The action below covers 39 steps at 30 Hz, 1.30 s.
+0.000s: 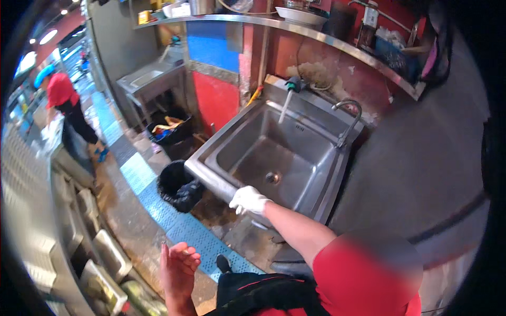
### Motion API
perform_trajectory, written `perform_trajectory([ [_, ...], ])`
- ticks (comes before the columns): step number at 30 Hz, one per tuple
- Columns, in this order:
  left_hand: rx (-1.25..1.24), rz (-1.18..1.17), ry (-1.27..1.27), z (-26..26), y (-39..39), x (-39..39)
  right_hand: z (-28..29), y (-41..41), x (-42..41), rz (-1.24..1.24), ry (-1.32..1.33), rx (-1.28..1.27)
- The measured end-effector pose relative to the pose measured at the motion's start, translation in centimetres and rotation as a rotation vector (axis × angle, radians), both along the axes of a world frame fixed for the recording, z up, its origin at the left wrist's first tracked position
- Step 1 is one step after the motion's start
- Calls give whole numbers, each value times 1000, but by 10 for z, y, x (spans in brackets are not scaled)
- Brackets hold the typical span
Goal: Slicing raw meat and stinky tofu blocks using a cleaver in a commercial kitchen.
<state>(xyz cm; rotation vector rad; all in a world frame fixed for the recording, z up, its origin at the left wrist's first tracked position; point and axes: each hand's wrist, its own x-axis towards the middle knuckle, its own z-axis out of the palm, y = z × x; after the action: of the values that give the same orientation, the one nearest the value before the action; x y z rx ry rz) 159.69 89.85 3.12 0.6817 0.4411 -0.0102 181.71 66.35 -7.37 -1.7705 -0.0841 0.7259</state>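
Note:
My right hand (pixel 250 200), in a white glove, is over the front rim of a stainless steel sink (pixel 209 170). Its fingers are curled, and I cannot tell whether they touch or grip the rim. The basin holds no dishes; a drain (pixel 272 177) is in its floor. My bare left hand (pixel 180 256) is raised at the lower middle, thumb apart from half-bent fingers, with nothing visible in it. A curved metal faucet (pixel 350 114) rises at the sink's right side. At its back, a white pipe (pixel 285 106) points down into the basin.
A black bin (pixel 174 181) with a bag stands left of the sink, a fuller bin (pixel 174 126) behind it. Blue perforated mats (pixel 146 205) line the floor. White tubs (pixel 104 284) fill the lower left. A metal shelf (pixel 253 19) overhangs the sink. Another person (pixel 65 94) bends over a counter.

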Motion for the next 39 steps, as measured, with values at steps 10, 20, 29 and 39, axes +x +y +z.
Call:
perform_trajectory([
  [10,158,-687,78,0,-129,297,0,-271,18,-1251,91,73],
  [20,-295,-1067,130,-48,-384,446,0,-469,128,-1654,-213,353],
  [29,-745,-1246,229,-73,-552,448,-32,-622,116,-1511,-259,-454],
  [39,-250,-1310,238,-99,-507,478,42,-311,82,-1527,-369,245],
])
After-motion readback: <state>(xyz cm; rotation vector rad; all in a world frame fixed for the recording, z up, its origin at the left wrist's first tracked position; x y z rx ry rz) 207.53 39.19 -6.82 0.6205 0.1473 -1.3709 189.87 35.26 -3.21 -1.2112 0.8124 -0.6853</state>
